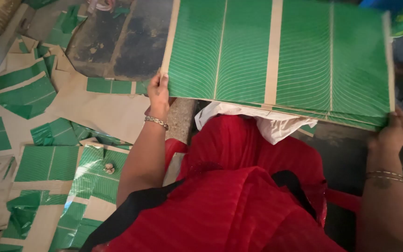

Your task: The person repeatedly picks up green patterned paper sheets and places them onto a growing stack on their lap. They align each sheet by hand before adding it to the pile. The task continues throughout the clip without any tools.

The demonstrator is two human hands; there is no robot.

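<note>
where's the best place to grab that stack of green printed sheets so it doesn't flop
By its two short side edges, one hand coming in from each side, as it is held now: left hand at the near left corner, right hand at the near right corner. The stack of green sheets is wide, flat and thin, so a one-sided grip would probably let it sag or fan out.

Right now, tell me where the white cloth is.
In the head view the white cloth lies at centre, on the red garment, just under the near edge of the green sheet stack.
</note>
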